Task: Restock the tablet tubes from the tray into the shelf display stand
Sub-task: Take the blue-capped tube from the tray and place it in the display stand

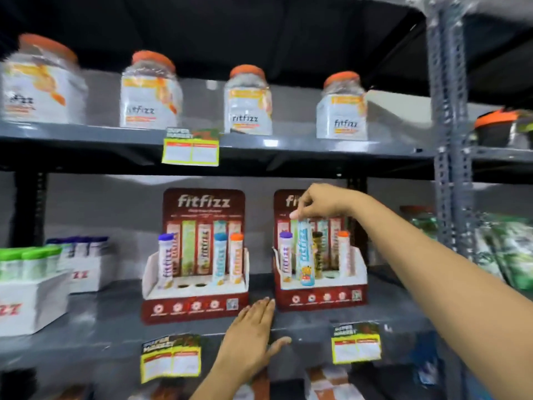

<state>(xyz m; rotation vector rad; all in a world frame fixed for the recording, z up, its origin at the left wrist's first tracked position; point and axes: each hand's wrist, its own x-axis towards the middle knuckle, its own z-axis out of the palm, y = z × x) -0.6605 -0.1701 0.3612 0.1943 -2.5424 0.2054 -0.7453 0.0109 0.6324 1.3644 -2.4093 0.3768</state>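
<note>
Two red Fitfizz display stands sit on the middle shelf. My right hand (318,202) pinches the top of a light blue tablet tube (305,252), held upright over the right stand (320,298), its base at the stand's white holed deck. That stand also holds a purple-capped tube (285,255), a dark brown tube (317,252) and an orange-capped tube (343,252). The left stand (196,304) carries purple-, blue- and orange-capped tubes, with two holes showing empty in the middle. My left hand (253,333) lies flat and open on the shelf's front edge.
White boxes with green-capped tubes (28,264) and purple-capped tubes (78,243) stand at the left of the shelf. Orange-lidded jars (248,102) line the shelf above. Green packets (510,252) sit right of the metal upright (450,168). Price tags (356,343) hang from the shelf edges.
</note>
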